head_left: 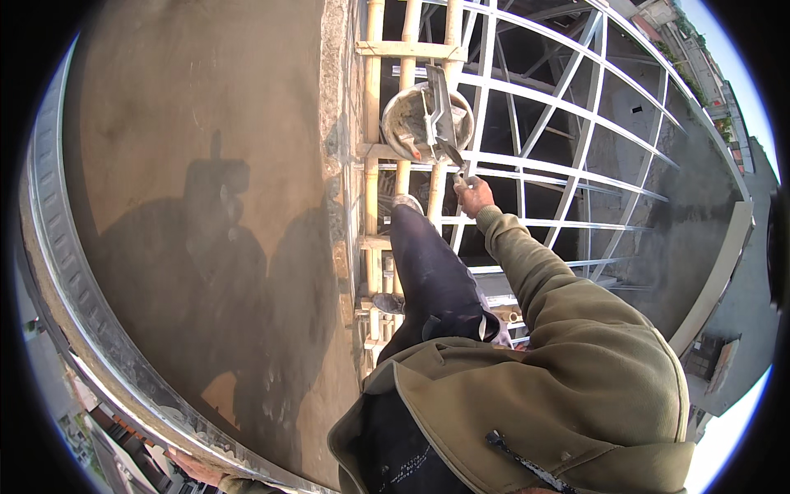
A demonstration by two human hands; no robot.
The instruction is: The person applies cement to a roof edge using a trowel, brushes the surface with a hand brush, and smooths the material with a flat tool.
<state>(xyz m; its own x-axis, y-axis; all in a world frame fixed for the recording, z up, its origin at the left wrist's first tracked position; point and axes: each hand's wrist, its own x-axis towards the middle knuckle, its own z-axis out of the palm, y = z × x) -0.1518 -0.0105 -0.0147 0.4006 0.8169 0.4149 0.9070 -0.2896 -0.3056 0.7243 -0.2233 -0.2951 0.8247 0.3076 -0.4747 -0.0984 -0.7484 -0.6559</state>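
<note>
"What is on the left?"
"A curved, ribbed metal strip (62,222), with the left hand (196,468) low at its outer side; partly hidden, so I cannot tell how its fingers are set. Next, a smooth, matte brown slab (197,107) under a broad shadow, ending in a rough, crumbly edge (333,115)."

"And the middle?"
"Round bamboo poles (374,99), then a round, mortar-smeared bucket (398,115). A long, flat metal tool (442,99) lies across it, its long axis pointing away from the wearer."

"And the right?"
"A small trowel (450,152) at the bucket's near rim, blade pointing away and slightly left. The right hand (474,196) has its fingers closed round the handle. Beyond spreads a pale metal lattice (556,103)."
</note>
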